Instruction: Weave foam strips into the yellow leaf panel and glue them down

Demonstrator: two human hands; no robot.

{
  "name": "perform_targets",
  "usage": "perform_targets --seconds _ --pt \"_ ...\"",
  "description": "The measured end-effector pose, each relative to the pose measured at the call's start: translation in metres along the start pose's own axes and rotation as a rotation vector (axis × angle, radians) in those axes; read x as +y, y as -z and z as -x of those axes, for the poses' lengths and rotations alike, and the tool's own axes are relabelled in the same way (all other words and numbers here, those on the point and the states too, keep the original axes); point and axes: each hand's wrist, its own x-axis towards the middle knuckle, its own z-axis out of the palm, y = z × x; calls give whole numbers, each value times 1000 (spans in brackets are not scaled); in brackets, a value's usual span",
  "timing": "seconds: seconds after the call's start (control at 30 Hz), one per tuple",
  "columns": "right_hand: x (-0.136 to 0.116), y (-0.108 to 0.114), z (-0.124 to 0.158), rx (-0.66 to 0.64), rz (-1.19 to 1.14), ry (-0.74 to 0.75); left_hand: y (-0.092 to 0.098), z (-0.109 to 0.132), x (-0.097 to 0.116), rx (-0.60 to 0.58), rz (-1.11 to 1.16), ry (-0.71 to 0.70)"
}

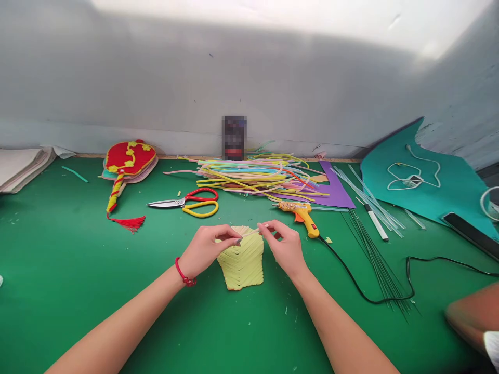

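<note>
A pale yellow woven piece (242, 262) with slanting strips lies on the green table, just beyond my forearms. Over its far edge, a short pale strip (250, 232) stretches between my two hands. My left hand (210, 246), with a red cord bracelet at the wrist, pinches the strip's left end between thumb and fingers. The right end is pinched by my right hand (281, 244), whose fingertips are closed near the piece's upper right corner.
Scissors (195, 202) and a red fan (130, 158) are on the left. A bundle of fuzzy stems (257, 176) lies behind. Right are a yellow glue gun (304, 215) with black cord, green wires (374, 254), clear sticks, a marker (376, 222), teal sheet (421, 176) and a person's arm (473, 317).
</note>
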Motion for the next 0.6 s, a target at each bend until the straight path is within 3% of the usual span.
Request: perform_targets --seconds 0.1,0.17,0.23,0.3,0.37,0.43,0.5,0.6 --pt "10 6 -8 112 -23 -149 2 2 6 -56 -29 -75" --pt "18 10 -13 160 -65 -214 11 0 4 16 -67 -44" --pt "25 11 -16 182 -97 -246 24 -3 -5 102 -149 80" --pt "30 11 -17 182 -110 -263 39 -8 -19 160 -383 179" --pt "31 10 -17 172 -113 -272 48 -10 -33 268 -669 113" --pt "30 9 -16 163 -110 -277 48 -12 -40 382 -805 6" --pt "27 8 -15 159 -109 -276 41 -12 -38 372 -738 -65" --pt "20 7 -12 143 -110 -260 23 -10 -24 211 -401 -46"
